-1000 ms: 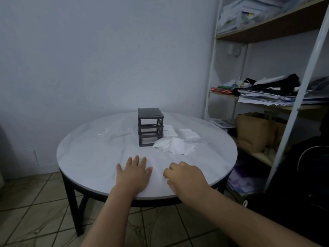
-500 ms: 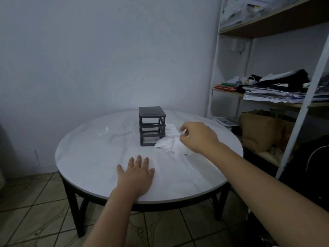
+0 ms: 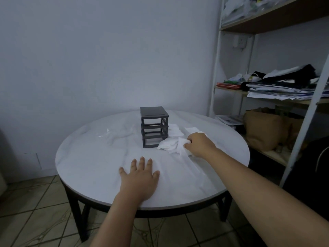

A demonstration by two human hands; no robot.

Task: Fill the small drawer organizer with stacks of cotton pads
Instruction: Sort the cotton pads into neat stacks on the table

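A small dark grey drawer organizer [image 3: 154,126] stands upright near the middle of the round white table [image 3: 89,163]; its three slots look open at the front. White cotton pads [image 3: 170,145] lie in a loose heap just right of its base, with a flatter stack [image 3: 175,130] behind them. My right hand [image 3: 199,143] rests on the right side of the heap, fingers curled and pinching the pads. My left hand [image 3: 140,176] lies flat on the table near the front edge, fingers spread.
A crumpled clear plastic wrapper [image 3: 105,133] lies left of the organizer. A metal shelf unit [image 3: 300,132] with papers, clothes and a brown paper bag [image 3: 263,128] stands close to the table's right side. A pale wall is behind; tiled floor lies below.
My right hand went from the table's front edge out to the pads, then came slightly back and down onto the heap, closing on it. My left hand stayed flat.
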